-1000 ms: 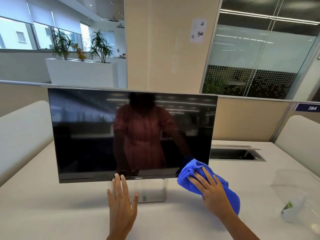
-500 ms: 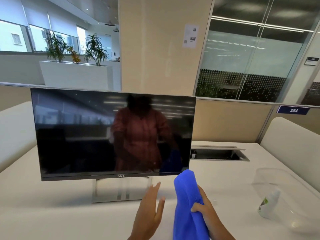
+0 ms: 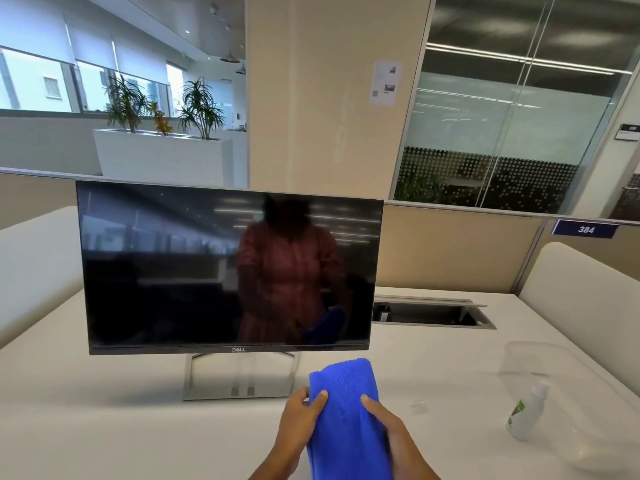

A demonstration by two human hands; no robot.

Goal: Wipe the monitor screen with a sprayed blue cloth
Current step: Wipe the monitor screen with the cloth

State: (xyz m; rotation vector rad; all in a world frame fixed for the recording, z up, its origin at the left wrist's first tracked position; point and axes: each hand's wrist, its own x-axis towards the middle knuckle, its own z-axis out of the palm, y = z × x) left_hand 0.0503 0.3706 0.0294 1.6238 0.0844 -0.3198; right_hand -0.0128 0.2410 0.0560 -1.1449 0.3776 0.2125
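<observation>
**Cloth in both grips, glass not yet touched**

I hold the thick, folded blue microfibre cloth (image 3: 346, 410) low over the white bench (image 3: 104, 427). It sits just in front of the monitor's silver metal stand (image 3: 239, 379) and below the lower right part of the wide, dark, glossy monitor screen (image 3: 173, 271). The cloth is clear of the glass. My left grip (image 3: 299, 419) pinches its left edge with the thumb on top. My right grip (image 3: 388, 431) clasps the right edge the same way, its fingers hidden beneath.

I take the step in hand to be squaring the cloth into a pad before the wipe. I would keep the fold flat, with no bunched ridge, so that the whole face meets the glass. I cannot tell which face is damp, so I would feel for it before lifting. One grip should then carry the pad while the other steadies the lower bezel, because a panel on so slim a stand may rock. From there I would work from an upper corner in light, overlapping strokes.

The small white spray bottle (image 3: 526, 414) lies well to the right, seemingly inside a clear plastic tub (image 3: 512, 348), and my right elbow should stay clear of it.
</observation>
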